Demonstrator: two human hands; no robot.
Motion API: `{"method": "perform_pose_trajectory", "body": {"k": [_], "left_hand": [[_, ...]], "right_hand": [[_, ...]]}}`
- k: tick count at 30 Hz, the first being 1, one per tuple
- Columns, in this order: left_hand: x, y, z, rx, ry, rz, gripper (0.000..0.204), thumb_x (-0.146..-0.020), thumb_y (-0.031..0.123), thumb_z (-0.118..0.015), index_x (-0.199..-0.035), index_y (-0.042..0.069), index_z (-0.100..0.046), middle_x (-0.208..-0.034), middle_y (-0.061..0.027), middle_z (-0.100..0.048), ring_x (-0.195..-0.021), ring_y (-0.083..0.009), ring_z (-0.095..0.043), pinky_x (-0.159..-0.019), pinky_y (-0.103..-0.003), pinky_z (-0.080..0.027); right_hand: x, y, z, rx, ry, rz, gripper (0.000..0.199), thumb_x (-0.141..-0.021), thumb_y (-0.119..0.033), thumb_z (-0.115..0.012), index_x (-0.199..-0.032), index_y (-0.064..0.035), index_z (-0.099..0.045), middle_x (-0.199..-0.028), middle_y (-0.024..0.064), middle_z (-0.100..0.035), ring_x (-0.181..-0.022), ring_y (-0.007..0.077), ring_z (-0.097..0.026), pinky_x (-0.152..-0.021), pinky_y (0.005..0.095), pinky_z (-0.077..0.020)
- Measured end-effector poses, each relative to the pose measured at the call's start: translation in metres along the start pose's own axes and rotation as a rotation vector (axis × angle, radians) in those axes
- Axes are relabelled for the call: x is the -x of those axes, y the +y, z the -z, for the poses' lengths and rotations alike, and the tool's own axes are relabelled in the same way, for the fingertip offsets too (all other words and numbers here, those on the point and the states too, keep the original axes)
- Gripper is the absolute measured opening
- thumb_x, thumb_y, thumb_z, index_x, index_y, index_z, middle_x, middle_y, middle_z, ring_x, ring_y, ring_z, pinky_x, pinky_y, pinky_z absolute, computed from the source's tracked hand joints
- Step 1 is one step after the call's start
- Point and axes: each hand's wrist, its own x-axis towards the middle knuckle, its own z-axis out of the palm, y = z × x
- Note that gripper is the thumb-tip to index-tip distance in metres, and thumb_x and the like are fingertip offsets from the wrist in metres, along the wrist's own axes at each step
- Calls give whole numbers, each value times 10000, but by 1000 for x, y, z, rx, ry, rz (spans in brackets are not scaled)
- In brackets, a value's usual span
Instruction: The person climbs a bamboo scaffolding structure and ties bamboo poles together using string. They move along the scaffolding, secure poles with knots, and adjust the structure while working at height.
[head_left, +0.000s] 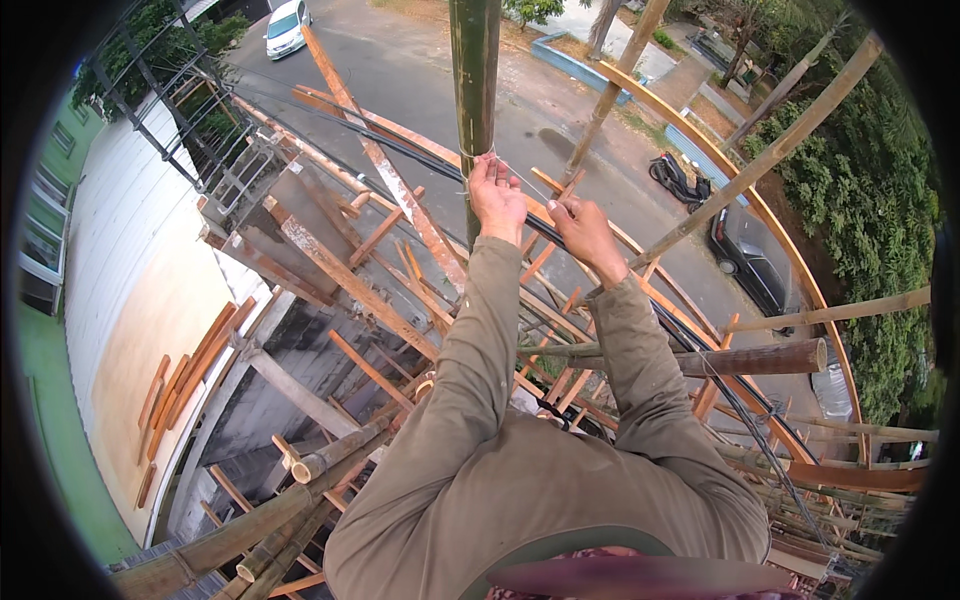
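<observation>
A green bamboo pole (475, 90) stands upright at the top centre of the view, its long axis running straight up and down from the upper edge to just behind the hands. A thin pale wire (515, 172) is wrapped round it at the height of the fingers and trails off to the right, down toward the other hand.

The left hand (497, 198) is raised against the pole, fingers curled and pinching the wire where it meets the bamboo, the back of the hand toward the camera. The right hand (585, 232) sits just beside it, slightly lower and to the right, closed around the loose end of the wire; whether it also holds a tool cannot be made out. Both forearms, in olive-brown sleeves (470, 370), reach up and forward from the lower edge and draw together toward the pole.

Around and below lies scaffolding: a thick brown log (750, 358) lying level to the right, slanted wooden planks (370, 150) and more bamboo poles crossing at angles, and black cables (420, 160) running across behind the pole. Far below are a paved road (560, 120), a white car (286, 28) at the upper left, a dark car (750, 262) at the right, and a pale wall (130, 270) to the left.
</observation>
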Motion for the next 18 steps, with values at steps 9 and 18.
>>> {"method": "perform_pose_trajectory", "body": {"k": [9, 18], "left_hand": [[-11, 5, 2, 46, 65, -26, 183, -1020, 320, -555, -976, 148, -596, -941, 64, -522, -856, -93, -473, -756, -298, -349], [3, 19, -4, -85, 2, 17, 204, -1034, 334, -540, -1057, 135, -579, -1007, 45, -577, -898, -112, -479, -788, -310, -367]], "right_hand": [[-16, 13, -4, 158, 299, 87, 496, -932, -416, -669, -695, 19, -644, -564, 194, -515, -498, 278, -466, -521, 436, -377], [-31, 18, 0, 194, 295, 96, 513, -917, -425, -682, -623, -16, -584, -539, 182, -514, -504, 383, -476, -521, 477, -384]]}}
